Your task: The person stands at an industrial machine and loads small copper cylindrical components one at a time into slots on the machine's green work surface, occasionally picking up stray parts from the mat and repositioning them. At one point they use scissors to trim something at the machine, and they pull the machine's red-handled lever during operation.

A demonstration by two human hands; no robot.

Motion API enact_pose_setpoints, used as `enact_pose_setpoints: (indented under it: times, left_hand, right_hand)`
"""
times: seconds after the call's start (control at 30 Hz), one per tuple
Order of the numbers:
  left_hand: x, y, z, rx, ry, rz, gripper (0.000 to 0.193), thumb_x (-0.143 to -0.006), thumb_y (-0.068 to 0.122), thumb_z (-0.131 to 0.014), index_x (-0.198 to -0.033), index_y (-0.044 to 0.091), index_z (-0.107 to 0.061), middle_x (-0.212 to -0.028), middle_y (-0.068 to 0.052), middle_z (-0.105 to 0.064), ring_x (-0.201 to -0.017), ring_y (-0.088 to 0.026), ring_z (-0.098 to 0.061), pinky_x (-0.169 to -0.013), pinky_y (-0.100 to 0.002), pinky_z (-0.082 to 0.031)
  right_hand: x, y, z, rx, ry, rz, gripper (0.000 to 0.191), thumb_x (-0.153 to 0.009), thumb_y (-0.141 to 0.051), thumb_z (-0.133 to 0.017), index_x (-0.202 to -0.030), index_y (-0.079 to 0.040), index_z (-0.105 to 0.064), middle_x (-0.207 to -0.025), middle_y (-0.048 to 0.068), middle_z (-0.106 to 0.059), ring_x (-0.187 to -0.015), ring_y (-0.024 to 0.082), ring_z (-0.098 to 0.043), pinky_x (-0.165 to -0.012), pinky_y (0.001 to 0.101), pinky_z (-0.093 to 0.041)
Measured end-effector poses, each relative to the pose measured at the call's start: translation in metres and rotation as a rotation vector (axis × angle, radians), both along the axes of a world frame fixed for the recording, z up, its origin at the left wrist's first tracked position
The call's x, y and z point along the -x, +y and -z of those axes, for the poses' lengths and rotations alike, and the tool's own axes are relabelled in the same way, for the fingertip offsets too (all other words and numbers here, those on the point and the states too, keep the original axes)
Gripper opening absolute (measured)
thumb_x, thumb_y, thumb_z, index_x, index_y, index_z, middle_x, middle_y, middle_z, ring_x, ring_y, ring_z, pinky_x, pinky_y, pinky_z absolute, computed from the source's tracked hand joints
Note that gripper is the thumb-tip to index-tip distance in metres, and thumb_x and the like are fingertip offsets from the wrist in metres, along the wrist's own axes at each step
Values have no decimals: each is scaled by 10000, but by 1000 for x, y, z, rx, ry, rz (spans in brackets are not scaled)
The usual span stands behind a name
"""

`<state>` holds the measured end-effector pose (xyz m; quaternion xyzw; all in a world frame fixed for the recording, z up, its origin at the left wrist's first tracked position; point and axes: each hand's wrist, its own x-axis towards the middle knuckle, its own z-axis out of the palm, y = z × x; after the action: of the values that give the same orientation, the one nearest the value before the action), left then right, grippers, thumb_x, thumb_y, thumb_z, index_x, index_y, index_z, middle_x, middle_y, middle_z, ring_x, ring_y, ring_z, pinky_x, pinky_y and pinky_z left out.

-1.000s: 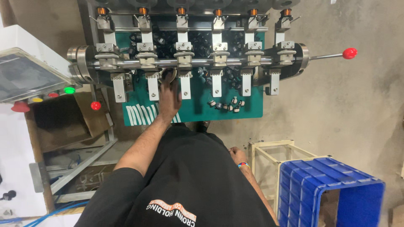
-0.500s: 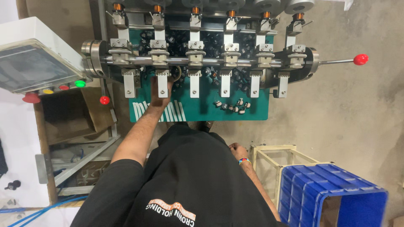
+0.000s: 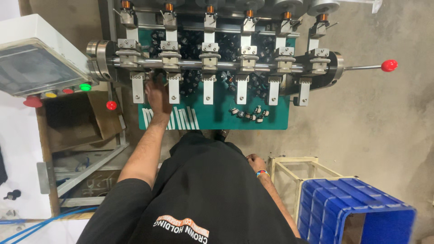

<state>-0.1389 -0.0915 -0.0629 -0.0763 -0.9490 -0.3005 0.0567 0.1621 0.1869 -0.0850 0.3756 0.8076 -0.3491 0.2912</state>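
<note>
My left hand (image 3: 156, 92) reaches up over the green tray (image 3: 275, 115) to the winding machine's steel shaft (image 3: 226, 65), between the first and second white-armed stations from the left. Its fingertips are tucked under the shaft beside a clamp (image 3: 170, 58), so any grip is hidden. Several small black-and-white coil parts (image 3: 247, 113) lie loose on the tray to the right of that hand. My right hand (image 3: 256, 162) hangs by my hip against my black shirt, fingers curled, a coloured band on the wrist, nothing seen in it.
A white control box (image 3: 34, 58) with green, yellow and red buttons stands at left above an open cardboard box (image 3: 72, 119). A red-knobbed lever (image 3: 389, 65) sticks out right of the machine. A blue plastic crate (image 3: 357, 210) and a cream metal frame (image 3: 294, 169) sit lower right.
My left hand has slid leftward along the shaft, from between the second and third stations to between the first and second. The view has drifted too. My right hand stays at my hip.
</note>
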Motion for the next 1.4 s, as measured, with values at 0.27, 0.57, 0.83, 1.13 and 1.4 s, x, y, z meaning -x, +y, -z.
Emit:
enact_pose_setpoints:
  times: [0.27,0.57,0.83,1.13,1.4]
  left_hand:
    - [-31,56,26,135,56,55,1035,-809,420,-814,-1515,-82,-247,-1499,-405,-309,-1378,-564,-345,-1106,-690,-245]
    - [-19,93,27,262,-58,270,886,-894,256,-691,-1607,-14,-240,-1577,-431,-175,-1446,-610,-209,-1122,-771,-214]
    - [-3,90,36,293,-88,559,720,-954,287,-623,-1555,-30,-385,-1625,-317,-250,-1504,-496,-253,-1228,-705,-198]
    - [-3,91,26,542,-99,440,618,-870,214,-626,-1449,38,-500,-1562,-230,-371,-1390,-429,-408,-1074,-602,-395]
    - [18,88,29,272,-434,383,560,-1006,269,-531,-1500,18,-446,-1355,-268,-519,-1055,-487,-580,-930,-558,-507]
  right_hand:
    - [-6,7,2,9,8,-44,242,-940,-257,-602,-1074,-138,-764,-961,129,-785,-939,313,-751,-854,417,-567]
    - [-12,11,3,-50,-84,-23,239,-966,-316,-602,-1059,-172,-770,-967,131,-776,-964,331,-732,-872,441,-559]
    - [-11,13,2,-18,-17,13,252,-944,-303,-602,-1065,-151,-761,-977,137,-776,-949,330,-745,-859,433,-566]
    - [-15,10,-4,-21,-49,93,270,-959,-337,-603,-1071,-145,-757,-971,142,-776,-950,338,-734,-851,439,-557]
    - [-13,4,-3,-37,-41,81,270,-953,-339,-612,-1081,-153,-759,-1001,135,-776,-975,332,-728,-864,435,-551]
